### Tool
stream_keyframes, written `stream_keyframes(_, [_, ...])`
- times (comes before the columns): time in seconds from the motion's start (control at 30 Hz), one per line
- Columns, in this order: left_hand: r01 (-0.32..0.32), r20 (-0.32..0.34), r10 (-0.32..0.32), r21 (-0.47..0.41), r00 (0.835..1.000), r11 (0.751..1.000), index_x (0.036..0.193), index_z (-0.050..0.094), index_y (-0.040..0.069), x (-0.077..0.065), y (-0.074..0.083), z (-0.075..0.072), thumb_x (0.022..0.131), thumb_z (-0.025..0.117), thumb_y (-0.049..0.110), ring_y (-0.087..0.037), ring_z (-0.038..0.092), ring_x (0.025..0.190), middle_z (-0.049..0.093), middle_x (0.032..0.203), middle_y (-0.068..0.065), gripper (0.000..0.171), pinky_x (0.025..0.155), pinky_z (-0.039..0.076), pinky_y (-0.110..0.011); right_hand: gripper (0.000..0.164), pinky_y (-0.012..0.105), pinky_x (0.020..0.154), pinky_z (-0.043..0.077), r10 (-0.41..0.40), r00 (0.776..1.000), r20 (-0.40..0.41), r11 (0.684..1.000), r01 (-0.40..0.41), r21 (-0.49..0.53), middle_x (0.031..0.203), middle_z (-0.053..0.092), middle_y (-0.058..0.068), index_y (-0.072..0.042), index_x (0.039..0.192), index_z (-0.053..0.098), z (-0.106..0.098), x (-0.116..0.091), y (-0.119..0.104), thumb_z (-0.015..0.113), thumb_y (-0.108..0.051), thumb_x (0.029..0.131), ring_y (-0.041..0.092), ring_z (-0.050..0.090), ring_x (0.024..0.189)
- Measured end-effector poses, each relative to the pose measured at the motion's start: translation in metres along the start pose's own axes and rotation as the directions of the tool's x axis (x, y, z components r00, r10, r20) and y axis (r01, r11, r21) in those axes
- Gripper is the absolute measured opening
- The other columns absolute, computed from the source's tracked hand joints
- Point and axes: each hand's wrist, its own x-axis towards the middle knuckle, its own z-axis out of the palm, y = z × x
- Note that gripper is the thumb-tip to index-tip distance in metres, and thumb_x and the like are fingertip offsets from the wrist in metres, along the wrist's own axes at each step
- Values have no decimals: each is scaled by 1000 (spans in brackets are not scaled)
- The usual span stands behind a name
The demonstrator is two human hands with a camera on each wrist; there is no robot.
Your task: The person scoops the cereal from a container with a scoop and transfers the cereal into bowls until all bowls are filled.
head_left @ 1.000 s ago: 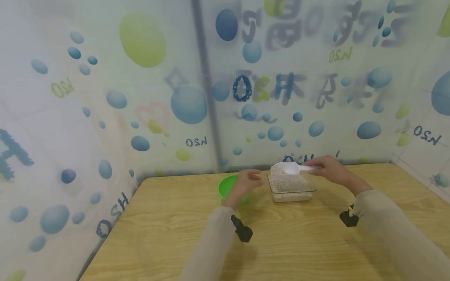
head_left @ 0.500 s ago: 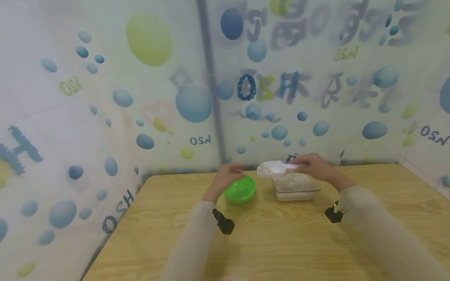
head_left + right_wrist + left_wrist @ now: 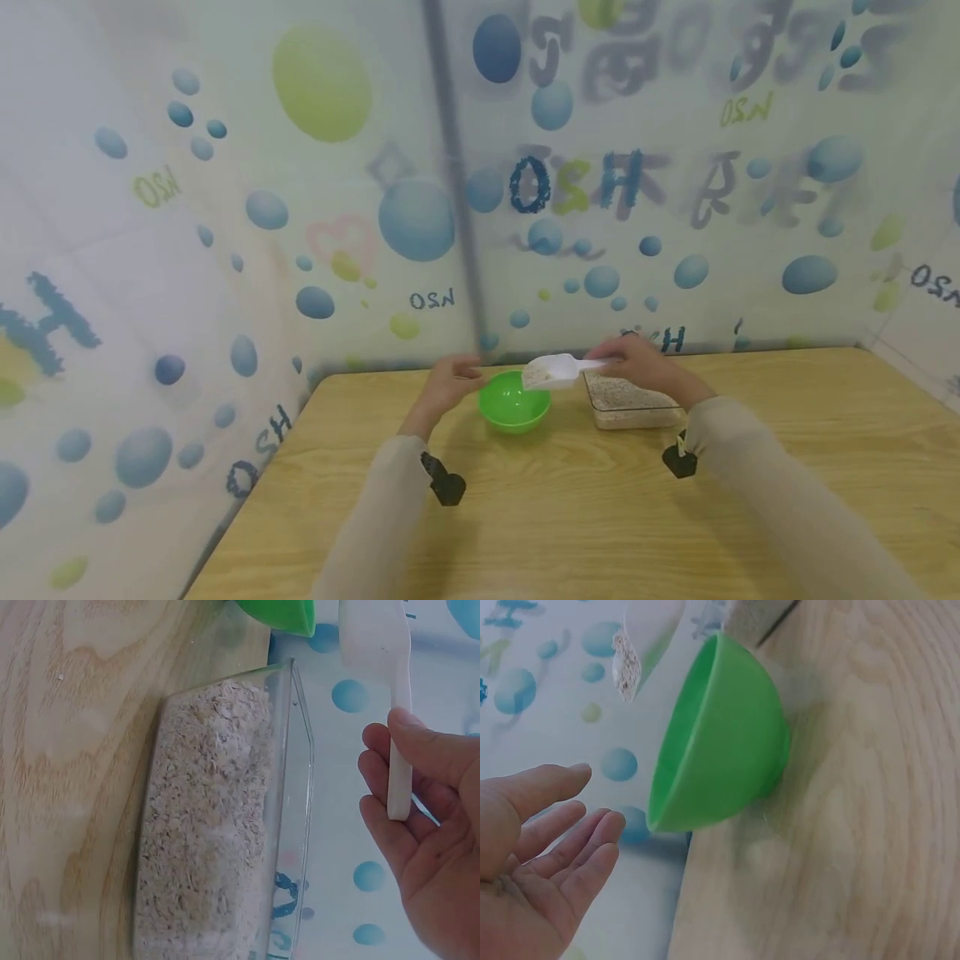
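My right hand (image 3: 637, 363) grips the handle of a white scoop (image 3: 375, 637), thumb on one side and fingers round the other. Pale flakes (image 3: 627, 666) that look like oats lie in the scoop's mouth, which is held above the right side of a green bowl (image 3: 514, 404). The bowl stands upright on the table. To the bowl's left, my left hand (image 3: 544, 851) is relaxed and apart from its rim, fingers slightly bent and holding nothing. A clear rectangular container (image 3: 289, 750), full of the same flakes, sits right of the bowl, below my right wrist.
The wooden table (image 3: 555, 517) ends at a patterned wall covering (image 3: 360, 200) close behind the bowl and container. A small pale crumb (image 3: 61, 676) lies on the wood. Both sleeves carry dark wrist mounts (image 3: 444, 482).
My right hand has carried the loaded scoop left, from over the container to over the bowl. My left hand has drawn left, away from the bowl, uncovering it.
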Motion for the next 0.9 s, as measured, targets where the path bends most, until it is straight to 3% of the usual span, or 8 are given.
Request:
stream_keyframes(0.1, [21,-3,-21,4,1000,1000,120,55,-6,-3,-7,-1,84,64,5,-33,57,101,61,108,-22,39,85,47,-44,21,45,81,47,21,1000,11,1000,-21,3,100,63,15,4,104,66,3,1,0,62,-1,84,31,56,95])
stream_keyframes(0.3, [83,19,-83,-6,996,997,121,57,0,-7,-20,3,84,64,8,-32,57,103,60,113,-20,39,87,45,-47,23,47,84,46,26,999,42,999,-27,18,105,62,18,5,106,65,6,4,-1,61,-3,85,33,55,97])
stream_keyframes(0.43, [69,7,-69,-40,998,997,116,60,0,-7,-25,9,83,65,5,-32,56,105,58,116,-18,34,86,46,-46,24,47,83,46,26,997,67,999,-27,19,108,62,20,6,108,64,7,7,-2,60,-2,86,35,55,100])
stream_keyframes(0.57, [56,12,-56,-19,998,998,114,62,-1,-8,-28,12,83,64,4,-32,56,105,59,117,-17,32,87,46,-45,24,47,83,47,18,997,80,1000,-19,17,107,62,21,7,108,64,7,9,-1,60,-1,86,36,56,100])
stream_keyframes(0.9, [50,50,-49,-12,998,999,115,61,-3,-6,-34,14,85,63,5,-32,54,107,58,117,-17,31,86,46,-45,18,43,76,49,-67,992,111,998,68,-7,96,66,16,6,101,67,9,20,-8,59,3,85,29,60,88])
